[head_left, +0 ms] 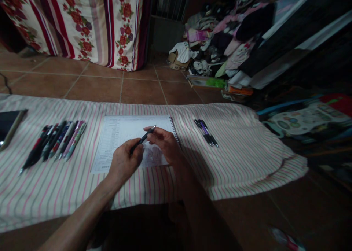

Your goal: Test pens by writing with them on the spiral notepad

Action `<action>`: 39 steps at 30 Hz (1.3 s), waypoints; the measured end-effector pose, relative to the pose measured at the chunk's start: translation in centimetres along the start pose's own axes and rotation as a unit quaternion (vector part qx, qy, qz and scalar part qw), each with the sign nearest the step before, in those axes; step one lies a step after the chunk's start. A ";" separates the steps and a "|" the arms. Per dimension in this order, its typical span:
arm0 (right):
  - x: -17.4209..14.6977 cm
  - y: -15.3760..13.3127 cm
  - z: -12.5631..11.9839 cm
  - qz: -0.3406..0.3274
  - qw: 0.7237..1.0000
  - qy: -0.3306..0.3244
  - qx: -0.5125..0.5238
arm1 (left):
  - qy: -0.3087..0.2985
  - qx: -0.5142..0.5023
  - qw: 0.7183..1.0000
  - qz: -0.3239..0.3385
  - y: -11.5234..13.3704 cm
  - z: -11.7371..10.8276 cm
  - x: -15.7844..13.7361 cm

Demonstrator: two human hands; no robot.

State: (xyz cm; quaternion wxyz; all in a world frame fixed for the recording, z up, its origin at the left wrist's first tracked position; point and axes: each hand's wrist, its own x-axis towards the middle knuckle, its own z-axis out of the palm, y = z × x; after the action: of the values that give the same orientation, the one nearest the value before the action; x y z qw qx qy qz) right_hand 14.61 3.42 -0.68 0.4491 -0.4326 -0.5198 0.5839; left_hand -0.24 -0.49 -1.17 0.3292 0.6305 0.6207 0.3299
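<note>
I see the left hand (128, 157) pinching a slanted pen (142, 138) above the notebook (151, 157); the right hand (165, 144) curls by the pen's tip, whether gripping I can't tell.

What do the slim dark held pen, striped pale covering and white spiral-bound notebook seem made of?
Slim dark pen: probably plastic, given its smooth, faint sheen; bright end possibly metal.
Striped pale covering: matte fabric, shown by soft wrinkles.
White spiral-bound notebook: matte paper, judging by flat pages; coil material unclear.
</note>
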 end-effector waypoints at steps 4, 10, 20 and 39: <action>-0.1 -0.2 0.1 0.005 1.000 -0.009 0.017 | -0.012 -0.024 1.000 -0.004 0.1 0.0 -0.1; 0.0 -0.1 -0.1 0.027 0.998 0.032 0.052 | -0.050 -0.201 0.977 -0.052 -0.2 0.5 -0.2; -0.1 -0.2 -0.6 0.052 0.994 0.058 0.075 | -0.101 -0.364 0.917 -0.131 -0.2 1.0 0.0; 0.0 -0.4 -0.9 0.034 0.994 0.068 0.074 | -0.130 -0.322 0.930 -0.117 0.5 0.8 0.1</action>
State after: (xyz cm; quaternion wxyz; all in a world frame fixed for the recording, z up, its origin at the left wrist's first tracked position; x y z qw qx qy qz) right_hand 15.47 3.66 -0.32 0.4938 -0.4542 -0.4285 0.6052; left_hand 0.70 -0.44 -1.21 0.6289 0.4509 0.5022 0.3860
